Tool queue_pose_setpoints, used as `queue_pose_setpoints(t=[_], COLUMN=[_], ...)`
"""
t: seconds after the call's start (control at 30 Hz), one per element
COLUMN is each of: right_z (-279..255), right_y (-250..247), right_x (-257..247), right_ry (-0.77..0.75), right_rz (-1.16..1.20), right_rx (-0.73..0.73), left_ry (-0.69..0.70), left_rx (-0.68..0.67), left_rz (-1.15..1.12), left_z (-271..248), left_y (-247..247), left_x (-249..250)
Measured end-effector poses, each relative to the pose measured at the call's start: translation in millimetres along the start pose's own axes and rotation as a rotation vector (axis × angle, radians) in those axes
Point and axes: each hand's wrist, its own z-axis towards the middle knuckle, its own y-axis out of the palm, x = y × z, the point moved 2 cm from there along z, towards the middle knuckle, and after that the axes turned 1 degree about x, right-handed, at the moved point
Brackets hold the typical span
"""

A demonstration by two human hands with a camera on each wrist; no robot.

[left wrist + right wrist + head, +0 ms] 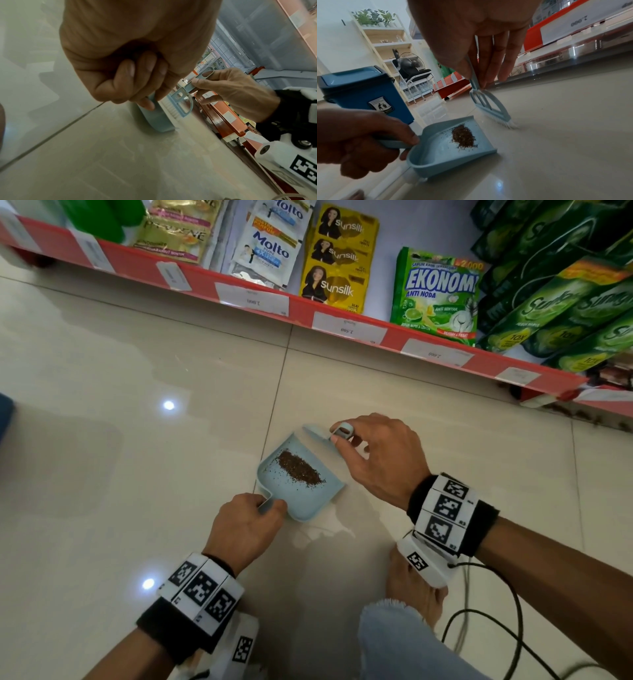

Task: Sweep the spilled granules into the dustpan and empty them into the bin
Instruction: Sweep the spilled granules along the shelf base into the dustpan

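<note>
From the head camera, a person crouched on a pale tiled floor (137, 474) before a red-edged shop shelf (342, 326) of sachets and detergent packs. The left hand (245, 529) gripped the handle of a light blue dustpan (305, 505) resting on the tiles, a heap of brown granules (299, 469) lying inside it. The right hand (380, 460) pinched the handle of a small blue brush (317, 432) just beyond the pan's open edge. Marker-covered bands wrapped both wrists.

The left wrist camera showed the left hand's fingers (126, 73) curled tight round the dustpan handle, the pan's wall (152, 119) touching the floor. Behind it, the right hand (228, 89) held the brush (180, 100) by its looped handle between thumb and fingers.

The right wrist camera showed the right hand's fingers (489, 59) closed on the brush handle, the bristles (505, 122) touching the tiles just beside the dustpan's mouth. The granules (463, 136) sat mid-pan, the left hand (359, 140) clasping the handle. A blue lidded bin (366, 94) stood close behind the dustpan (436, 155).
</note>
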Motion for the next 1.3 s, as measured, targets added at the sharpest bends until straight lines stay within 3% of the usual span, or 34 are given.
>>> queue_pose_setpoints(t=[0.07, 0.13, 0.27, 0.4, 0.53, 0.6, 0.8, 0.97, 1.13, 1.3], right_z=[0, 2, 10, 11, 2, 1, 8, 6, -4, -12], right_y=[1, -3, -14, -12, 0, -2, -17, -11, 2, -8], right_x=[-5, -8, -6, -5, -9, -10, -5, -2, -9, -7], right_ry=[0.023, 0.042, -0.001, -0.031, -0.058, -0.031, -0.012, -0.009, -0.046, -0.032], right_rz=[0.146, 0.184, -0.050, -0.270, -0.071, 0.029, -0.093, -0.220, -0.035, 0.046], right_rx=[-0.039, 0.041, 0.163, 0.079, -0.091, -0.046, 0.131, 0.055, -0.091, -0.003], left_ry=[0.002, 0.001, -0.003, -0.007, -0.007, -0.004, -0.009, -0.011, 0.015, 0.077], left_rx=[-0.003, -0.006, -0.014, -0.010, -0.012, -0.010, -0.020, -0.029, -0.040, -0.039], left_rz=[0.000, 0.002, -0.013, -0.020, -0.020, -0.019, -0.022, -0.030, -0.034, -0.054], left_z=[1, 0, -2, -2, -2, -2, -4, -5, -6, -6], left_y=[0, 0, -1, -2, -2, -2, -4, -6, -5, -6], left_x=[-1, -1, 1, 0, -1, -2, -2, -1, 0, 2])
